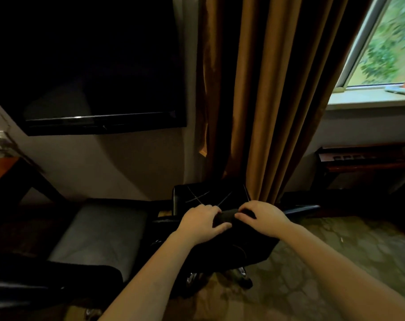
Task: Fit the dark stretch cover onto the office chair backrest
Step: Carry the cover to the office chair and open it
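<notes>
A black office chair stands in front of me, seen from behind, its seat (210,195) scratched with pale lines. The dark stretch cover (227,216) is bunched along the top edge of the backrest (231,246). My left hand (200,222) grips the bunched cover from the left, thumb underneath. My right hand (262,218) pinches the cover's edge from the right. The two hands lie a few centimetres apart. The chair's chrome base and a caster (243,278) show below the backrest.
A second chair with a grey seat (99,237) stands close on the left. Brown curtains (266,100) hang just behind the office chair. A dark wall television (92,66) is at upper left, a window (386,42) at upper right. Patterned carpet (324,262) spreads to the right.
</notes>
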Motion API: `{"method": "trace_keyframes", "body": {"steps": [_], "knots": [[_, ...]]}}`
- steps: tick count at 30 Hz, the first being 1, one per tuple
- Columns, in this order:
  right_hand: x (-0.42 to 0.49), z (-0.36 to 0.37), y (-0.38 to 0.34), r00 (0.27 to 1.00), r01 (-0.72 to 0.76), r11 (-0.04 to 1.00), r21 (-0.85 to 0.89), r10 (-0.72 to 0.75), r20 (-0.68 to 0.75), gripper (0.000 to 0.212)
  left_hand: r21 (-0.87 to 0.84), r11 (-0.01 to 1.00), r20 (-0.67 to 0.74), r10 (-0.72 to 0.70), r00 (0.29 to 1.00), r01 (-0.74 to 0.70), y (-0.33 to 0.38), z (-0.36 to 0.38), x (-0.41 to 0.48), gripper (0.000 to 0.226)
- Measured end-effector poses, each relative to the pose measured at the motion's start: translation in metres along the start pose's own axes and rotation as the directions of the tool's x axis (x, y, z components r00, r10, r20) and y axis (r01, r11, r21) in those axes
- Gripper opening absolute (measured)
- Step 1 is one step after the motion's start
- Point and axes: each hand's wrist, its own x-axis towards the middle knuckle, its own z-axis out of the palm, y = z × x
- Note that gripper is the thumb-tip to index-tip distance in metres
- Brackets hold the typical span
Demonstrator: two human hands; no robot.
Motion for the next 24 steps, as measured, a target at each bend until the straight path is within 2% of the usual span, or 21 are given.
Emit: {"method": "trace_keyframes", "body": {"steps": [5,11,16,20,24], "knots": [[-0.01,-0.005,0.01,1.0,-0.015,0.999,0.037,0.015,0.008,0.05,-0.081,0.993,-0.024,-0.083,0.996,0.081,-0.003,0.003,-0.003,0.063],[-0.014,-0.003,0.01,0.999,-0.049,0.997,0.056,0.049,-0.016,0.051,-0.094,0.984,-0.074,-0.156,0.985,0.149,0.005,0.005,-0.006,0.059],[-0.02,-0.003,0.012,0.998,-0.055,0.996,0.073,0.054,0.013,0.059,-0.125,0.975,-0.018,-0.189,0.982,0.185,0.011,0.003,-0.007,0.059],[-0.021,0.002,0.014,0.999,-0.03,0.999,0.036,0.031,-0.025,0.062,-0.121,0.965,-0.011,-0.236,0.972,0.233,0.017,0.004,-0.01,0.057],[-0.02,0.006,0.013,0.997,-0.014,1.0,-0.007,0.014,-0.079,0.056,-0.047,0.962,-0.073,-0.27,0.96,0.267,0.024,0.007,-0.015,0.06]]}}
